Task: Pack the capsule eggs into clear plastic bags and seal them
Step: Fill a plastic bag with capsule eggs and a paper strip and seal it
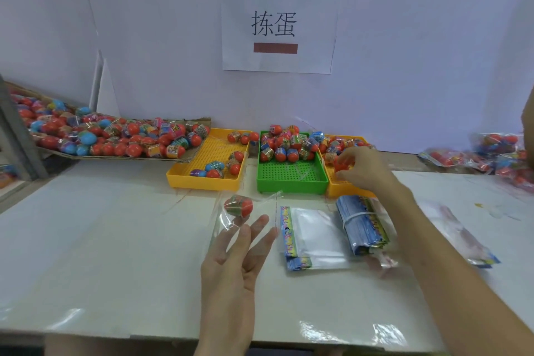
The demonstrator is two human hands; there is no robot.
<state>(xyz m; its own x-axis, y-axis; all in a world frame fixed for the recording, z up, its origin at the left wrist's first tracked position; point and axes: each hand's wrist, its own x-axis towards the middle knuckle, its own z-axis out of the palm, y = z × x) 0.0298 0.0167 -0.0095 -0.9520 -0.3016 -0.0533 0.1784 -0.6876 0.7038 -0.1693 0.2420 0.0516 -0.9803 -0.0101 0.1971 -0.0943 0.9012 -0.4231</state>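
My left hand (234, 263) holds a clear plastic bag (231, 217) above the table; a red capsule egg (238, 205) sits inside it, by my fingertips. My right hand (364, 170) reaches over the right yellow tray (344, 189) and pinches a red capsule egg (342, 163). Several more eggs are heaped in the green tray (291, 179) and lie scattered in the left yellow tray (202, 176).
A cardboard tray (199, 120) at the back left is piled with eggs. Stacks of flat printed bags (315, 234) and a banded bundle (361, 222) lie before the trays. Filled bags (491, 153) sit at the far right. A paper sign (277, 26) hangs on the wall.
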